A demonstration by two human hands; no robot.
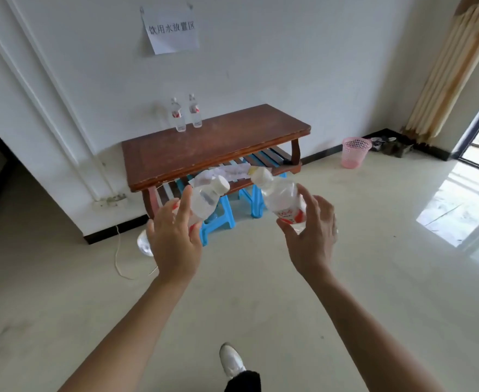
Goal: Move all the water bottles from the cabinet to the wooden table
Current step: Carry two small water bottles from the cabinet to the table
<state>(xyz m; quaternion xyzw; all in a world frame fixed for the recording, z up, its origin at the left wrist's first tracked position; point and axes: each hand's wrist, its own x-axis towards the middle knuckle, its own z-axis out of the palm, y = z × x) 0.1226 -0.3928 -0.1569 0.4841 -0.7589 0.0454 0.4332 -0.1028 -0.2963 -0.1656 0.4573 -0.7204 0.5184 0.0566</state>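
White wall (289, 52), wooden surface (204, 148) mid-frame, two standing bottles (186, 114) at back edge. Fingers of left hand (173, 241) curl round left bottle (207, 200), those of right hand (312, 236) round right bottle (283, 199); caps tilt up-frame toward surface, hands equally near.

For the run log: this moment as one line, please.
stage: carrying, short of wooden table | left hand: grips left bottle | right hand: grips right bottle | on table: first bottle, second bottle, upright by wall
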